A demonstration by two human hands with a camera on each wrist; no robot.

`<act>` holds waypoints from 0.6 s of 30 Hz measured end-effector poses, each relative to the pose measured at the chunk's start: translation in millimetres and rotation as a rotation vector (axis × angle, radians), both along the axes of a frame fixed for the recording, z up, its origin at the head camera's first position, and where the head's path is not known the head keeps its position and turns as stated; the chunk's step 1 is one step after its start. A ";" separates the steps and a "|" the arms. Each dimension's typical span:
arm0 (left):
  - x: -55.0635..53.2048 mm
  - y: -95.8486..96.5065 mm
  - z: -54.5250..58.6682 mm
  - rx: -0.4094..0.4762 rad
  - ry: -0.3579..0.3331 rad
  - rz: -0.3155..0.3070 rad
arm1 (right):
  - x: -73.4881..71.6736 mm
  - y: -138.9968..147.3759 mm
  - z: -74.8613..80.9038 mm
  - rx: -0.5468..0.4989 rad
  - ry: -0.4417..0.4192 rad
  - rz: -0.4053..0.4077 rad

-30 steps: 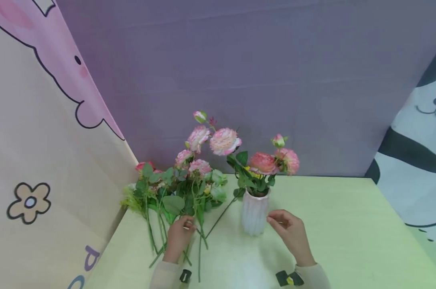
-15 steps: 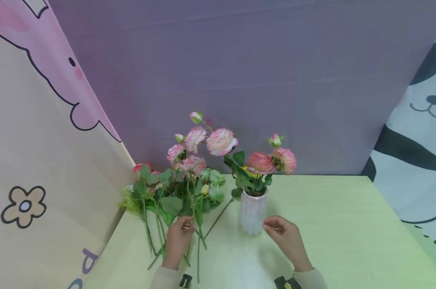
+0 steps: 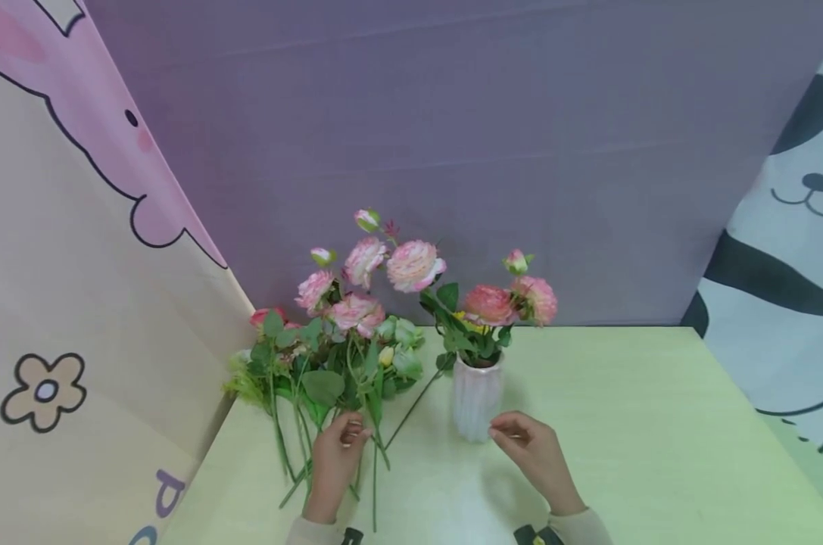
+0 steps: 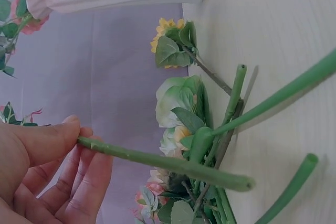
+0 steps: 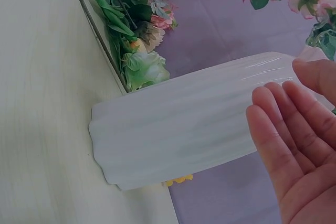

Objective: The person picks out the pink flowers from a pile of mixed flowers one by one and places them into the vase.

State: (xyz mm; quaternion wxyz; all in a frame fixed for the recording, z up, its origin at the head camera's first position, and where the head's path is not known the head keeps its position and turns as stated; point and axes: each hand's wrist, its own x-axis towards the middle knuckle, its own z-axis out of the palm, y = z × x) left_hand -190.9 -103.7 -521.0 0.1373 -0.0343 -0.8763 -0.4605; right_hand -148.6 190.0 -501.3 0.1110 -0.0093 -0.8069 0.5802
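Observation:
My left hand [image 3: 338, 458] pinches a green flower stem [image 4: 157, 160] between thumb and fingers, its cut end pointing away from the fingertips in the left wrist view. Above that hand stand pale pink peony-like blooms [image 3: 358, 312], which look to be on the held stem, though leaves hide the join. A white ribbed vase [image 3: 478, 401] stands upright on the table, with coral-pink flowers [image 3: 490, 305] in it. My right hand [image 3: 535, 458] is at the vase's near right side, fingers gently bent and holding nothing; whether the fingertips touch the vase I cannot tell.
Several loose artificial flowers with green stems [image 3: 279, 435] lie heaped on the left of the pale table [image 3: 622, 424]. A dark thin stem [image 3: 414, 409] runs between heap and vase. A purple backdrop [image 3: 452, 113] rises behind, with printed panels on both sides.
The pink blooms above my left hand have swung left, and a bud has come into sight beside them. Both hands have dropped slightly; the view has shifted a little. The vase stays put.

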 end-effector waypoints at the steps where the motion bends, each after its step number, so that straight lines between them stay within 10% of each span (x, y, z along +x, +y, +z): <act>1: 0.6 0.1 0.6 0.001 -0.003 0.005 | 0.3 -0.2 0.0 -0.006 0.004 0.001; 18: 13.2 3.9 11.3 0.093 -0.037 0.017 | 0.4 -6.5 -1.3 -0.042 -0.034 0.023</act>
